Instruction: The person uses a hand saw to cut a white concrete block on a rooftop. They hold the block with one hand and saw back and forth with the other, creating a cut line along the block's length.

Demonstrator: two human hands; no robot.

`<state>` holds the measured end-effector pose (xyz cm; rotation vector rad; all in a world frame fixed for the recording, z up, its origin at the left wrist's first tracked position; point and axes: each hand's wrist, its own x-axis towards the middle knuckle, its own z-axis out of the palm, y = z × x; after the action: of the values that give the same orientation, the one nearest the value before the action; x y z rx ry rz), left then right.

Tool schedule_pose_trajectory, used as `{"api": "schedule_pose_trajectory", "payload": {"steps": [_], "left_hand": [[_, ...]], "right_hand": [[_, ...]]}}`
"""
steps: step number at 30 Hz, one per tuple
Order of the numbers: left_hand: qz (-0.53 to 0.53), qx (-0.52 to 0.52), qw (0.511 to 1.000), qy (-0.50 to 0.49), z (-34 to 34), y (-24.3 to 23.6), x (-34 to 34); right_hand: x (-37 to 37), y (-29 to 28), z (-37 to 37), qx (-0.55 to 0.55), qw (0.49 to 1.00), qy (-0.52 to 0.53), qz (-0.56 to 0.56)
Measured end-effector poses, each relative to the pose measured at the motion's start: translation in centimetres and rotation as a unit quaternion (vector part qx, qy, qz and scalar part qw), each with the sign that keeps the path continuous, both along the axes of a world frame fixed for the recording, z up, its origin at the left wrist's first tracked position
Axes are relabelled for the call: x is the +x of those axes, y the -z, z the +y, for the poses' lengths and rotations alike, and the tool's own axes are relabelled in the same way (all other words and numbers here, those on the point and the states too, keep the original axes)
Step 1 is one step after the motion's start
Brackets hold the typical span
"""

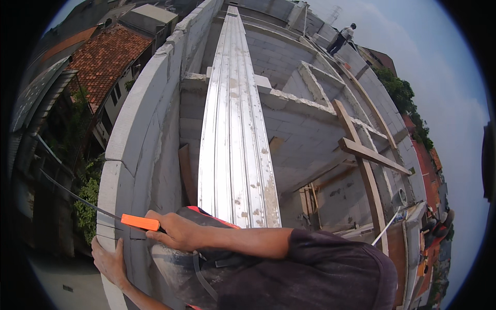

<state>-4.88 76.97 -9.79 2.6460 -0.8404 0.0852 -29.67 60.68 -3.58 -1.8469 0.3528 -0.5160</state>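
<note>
My right hand (173,231) is closed round the grip of what looks like a handsaw with an orange handle (140,222). Its thin dark blade (77,197), seen edge-on, reaches left across the top of a pale block wall (140,116) and out past its outer side. Just below the blade, my left hand (109,262) lies on the wall's top block, thumb apart from the fingers, gripping no tool. Thin dark lines cross the block between the hand and the blade. Whether the blade is in a cut cannot be made out.
A long ribbed metal deck sheet (235,113) runs ahead, right of the wall, over a deep room space. Timber beams (364,175) cross the openings at right. A person (341,39) stands on the far wall. Beyond the left wall, a drop leads to tiled roofs (108,62).
</note>
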Motion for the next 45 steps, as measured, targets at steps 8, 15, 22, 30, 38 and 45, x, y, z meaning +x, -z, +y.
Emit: {"api": "schedule_pose_trajectory", "payload": {"steps": [8,15,22,30,38,45], "left_hand": [[0.01,0.0,1.0,-0.013,-0.2,-1.3,-0.3],[0.002,-0.131,0.991,-0.009,0.6,-1.2,-0.4],[0.017,-0.12,0.991,-0.05,1.2,-0.8,-0.2],[0.058,-0.106,0.99,-0.068,1.0,-1.6,-0.5],[0.022,-0.081,0.994,-0.071,0.6,-0.6,0.1],[0.014,-0.109,0.993,-0.042,0.8,-0.1,-0.5]], "right_hand": [[0.8,0.2,-1.3,-0.013,1.0,-0.003,0.001],[0.5,-0.5,-1.2,0.046,0.998,-0.042,-0.031],[-2.3,-2.9,-0.5,-0.021,0.997,-0.062,0.036],[-6.8,-4.5,-0.3,-0.043,0.982,-0.066,0.172],[-6.2,-5.0,0.0,-0.057,0.982,-0.057,0.171],[-2.1,-2.9,0.7,-0.104,0.982,-0.062,0.144]]}}
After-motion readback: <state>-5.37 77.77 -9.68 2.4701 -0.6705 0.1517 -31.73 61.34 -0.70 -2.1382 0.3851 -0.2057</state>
